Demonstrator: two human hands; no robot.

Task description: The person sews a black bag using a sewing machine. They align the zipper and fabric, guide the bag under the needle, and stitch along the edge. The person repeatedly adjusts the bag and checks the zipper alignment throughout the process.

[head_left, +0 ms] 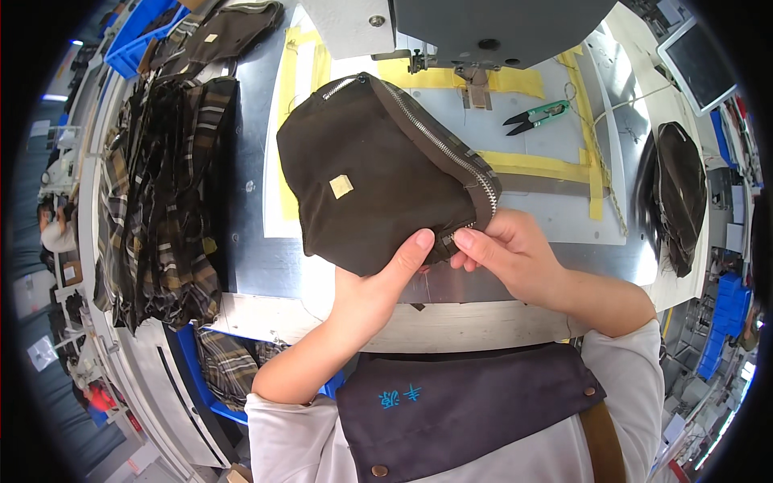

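A dark brown fabric piece point(378, 177) with a silver metal zipper point(439, 137) sewn along its right edge hangs between my hands above the front of the sewing table. A small cream sticker point(341, 187) is on its face. My left hand point(386, 282) grips the lower edge, thumb on top and fingers behind the cloth. Close beside it, my right hand point(507, 253) pinches the lower right corner near the zipper's end. Plaid cloth peeks out along the zipper edge. The fingers behind the piece are partly hidden.
A sewing machine head point(499, 36) overhangs the far side. Green-handled thread snips point(538, 117) lie on the yellow-taped white plate point(531, 209). Plaid and brown pieces point(165, 201) are heaped at left; another zippered piece point(680, 197) rests at right. A blue bin point(229, 410) holds plaid cloth below the table.
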